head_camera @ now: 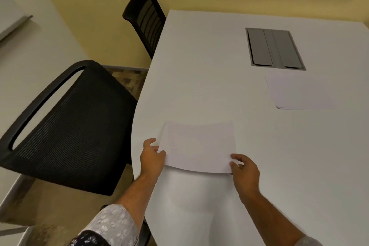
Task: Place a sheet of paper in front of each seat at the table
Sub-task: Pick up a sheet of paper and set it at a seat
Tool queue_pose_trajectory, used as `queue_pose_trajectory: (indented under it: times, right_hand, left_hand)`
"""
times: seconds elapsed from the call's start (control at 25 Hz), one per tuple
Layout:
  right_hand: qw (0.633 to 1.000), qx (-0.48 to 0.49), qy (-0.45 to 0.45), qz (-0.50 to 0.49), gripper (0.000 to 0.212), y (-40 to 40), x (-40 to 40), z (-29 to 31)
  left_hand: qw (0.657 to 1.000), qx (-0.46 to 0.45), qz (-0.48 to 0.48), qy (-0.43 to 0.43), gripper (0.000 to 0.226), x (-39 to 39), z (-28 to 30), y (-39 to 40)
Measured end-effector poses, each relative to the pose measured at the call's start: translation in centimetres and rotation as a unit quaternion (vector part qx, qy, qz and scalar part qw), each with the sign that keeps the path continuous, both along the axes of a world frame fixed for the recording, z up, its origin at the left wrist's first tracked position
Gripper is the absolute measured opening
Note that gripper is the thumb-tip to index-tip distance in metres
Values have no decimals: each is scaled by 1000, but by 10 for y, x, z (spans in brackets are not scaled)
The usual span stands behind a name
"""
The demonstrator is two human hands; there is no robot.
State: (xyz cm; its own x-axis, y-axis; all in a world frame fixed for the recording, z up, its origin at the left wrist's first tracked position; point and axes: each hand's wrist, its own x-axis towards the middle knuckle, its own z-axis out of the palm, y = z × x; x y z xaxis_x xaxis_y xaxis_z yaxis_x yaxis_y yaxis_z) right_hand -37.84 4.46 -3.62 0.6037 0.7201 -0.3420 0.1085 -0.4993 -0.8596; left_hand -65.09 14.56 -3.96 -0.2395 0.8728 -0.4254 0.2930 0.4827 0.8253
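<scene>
Both forearms reach in from below; the left hand and right hand each close a pinching grip on a near corner of one sheet of paper, low over the tabletop beside the nearer chair. This seat looks nearly served; the farther chair has none yet, and a spare stack waits near the cable hatch.

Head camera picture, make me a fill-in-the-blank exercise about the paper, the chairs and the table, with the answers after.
1. Both hands, left and right, hold one ____ of paper.
2. The chairs, near and far, are coloured ____.
3. The stack of paper lies just below the grey ____ set into the table.

Answers: sheet; black; hatch
</scene>
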Motion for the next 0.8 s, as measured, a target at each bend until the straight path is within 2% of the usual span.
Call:
queue_pose_trajectory:
  times: [0.2,0.28,0.36,0.48,0.52,0.68,0.8]
  right_hand:
    - [997,-45,11,54,53,25,-7,-29]
    - [993,-73,-21,90,58,28,-4,-33]
    - [980,-94,-89,151,61,28,-3,-37]
    - [933,-151,-222,239,72,23,-2,-44]
    - [919,-168,-252,250,73,20,-2,-47]
    - [881,-190,-316,297,75,15,-2,-49]
    - [860,-206,-342,318,74,17,-1,-46]
  left_hand:
    - [999,15,-33,38,48,-7,-37,15]
    - [994,11,-84,70,50,-9,-43,14]
    - [983,8,-138,119,53,-11,-45,8]
    - [934,42,-233,268,62,-15,-48,-3]
    - [915,59,-270,293,67,-16,-49,-7]
    - [856,82,-386,334,73,-15,-57,-14]
    - [849,78,-396,342,75,-15,-59,-11]
